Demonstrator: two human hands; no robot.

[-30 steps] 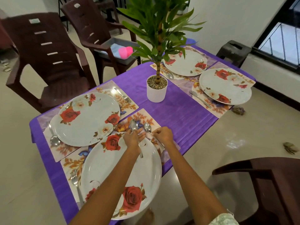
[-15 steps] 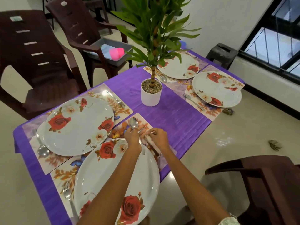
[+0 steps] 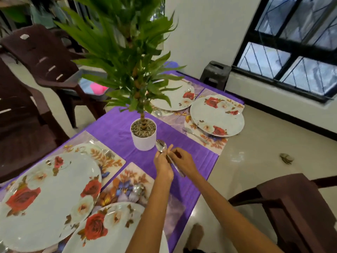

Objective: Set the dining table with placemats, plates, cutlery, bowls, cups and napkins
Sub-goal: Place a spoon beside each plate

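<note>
Both hands have lifted off the near placemat (image 3: 134, 177) and now meet above the purple surface (image 3: 116, 132), just short of the plant pot (image 3: 143, 133). A moment ago they worked low at the mat's edge beside two spoons; now one spoon (image 3: 161, 146) is raised between them, bowl end up. The left hand (image 3: 162, 164) curls around the handle near the neck, while the right hand (image 3: 182, 161) pinches it lower down, the handle running between the palms. A second spoon (image 3: 137, 189) lies on the near placemat, beside the near plate (image 3: 116, 227).

This likely means the extra spoon is being taken from a setting that had one too many, to go to another place. Four plates sit on mats, and the far setting shows a fork (image 3: 195, 134). No bowls, cups or napkins are laid on the surface yet, so the task looks less than half done.
</note>
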